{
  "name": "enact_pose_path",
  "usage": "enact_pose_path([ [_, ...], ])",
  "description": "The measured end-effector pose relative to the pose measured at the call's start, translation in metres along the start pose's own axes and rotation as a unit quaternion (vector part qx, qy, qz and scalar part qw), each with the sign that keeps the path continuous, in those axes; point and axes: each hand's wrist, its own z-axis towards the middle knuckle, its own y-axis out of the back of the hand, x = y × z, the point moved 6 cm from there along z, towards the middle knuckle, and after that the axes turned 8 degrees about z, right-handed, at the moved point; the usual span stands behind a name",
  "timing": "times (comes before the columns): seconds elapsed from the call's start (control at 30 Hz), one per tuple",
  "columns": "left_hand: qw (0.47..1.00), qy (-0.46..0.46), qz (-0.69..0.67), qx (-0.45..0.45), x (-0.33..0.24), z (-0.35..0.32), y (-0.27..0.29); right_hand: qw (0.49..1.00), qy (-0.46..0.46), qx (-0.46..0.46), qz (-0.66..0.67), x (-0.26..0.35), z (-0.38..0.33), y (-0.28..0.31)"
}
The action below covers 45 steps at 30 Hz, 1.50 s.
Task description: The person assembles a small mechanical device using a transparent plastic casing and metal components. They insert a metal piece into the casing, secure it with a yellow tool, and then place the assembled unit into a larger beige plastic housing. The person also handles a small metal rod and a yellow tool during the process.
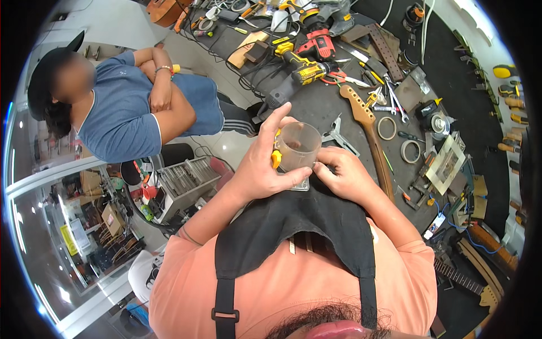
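My left hand (261,164) wraps around a small clear plastic cup (297,147), thumb and fingers on its side and rim, with something yellow just behind it. My right hand (344,175) pinches the cup's lower right edge with closed fingers. Both hands sit close to my chest, above a black apron. A small metal plate (302,185) shows just under the cup. A wooden guitar neck (372,135) lies on the dark workbench (316,107) right of my hands.
Yellow and red power drills (307,56), cables, wrenches, tape rolls (387,128) and pliers crowd the bench. Another person in a blue shirt (130,107) sits at the left with arms crossed. A metal rack (183,181) stands below them. Guitar parts lie at the lower right.
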Motion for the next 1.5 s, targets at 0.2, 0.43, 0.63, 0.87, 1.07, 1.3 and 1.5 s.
enact_pose_path([
  [0.2,0.995,0.096,-0.021,-0.014,0.003,0.002,0.004,0.994,0.029,-0.099,0.044,0.027,0.002,0.007],
  [0.43,0.993,0.117,-0.022,-0.02,0.011,-0.001,-0.003,0.998,-0.029,-0.046,0.02,0.017,-0.005,0.008],
  [0.63,0.988,0.149,-0.037,-0.004,0.015,0.0,-0.009,0.999,0.013,-0.052,0.01,0.019,-0.011,0.006],
  [0.87,0.975,0.209,-0.08,-0.003,0.023,-0.002,-0.01,0.996,0.033,-0.043,-0.07,0.026,-0.015,0.006],
  [1.07,0.893,0.366,-0.258,0.037,0.055,-0.015,-0.018,0.979,0.1,-0.078,-0.16,0.041,-0.016,0.005],
  [1.3,0.973,0.222,0.005,0.059,0.082,-0.004,-0.004,0.997,-0.022,-0.063,0.023,0.025,-0.019,0.015],
  [1.5,0.959,0.039,-0.054,0.275,0.019,0.01,-0.002,0.918,-0.092,-0.005,0.385,-0.01,-0.022,0.011],
])
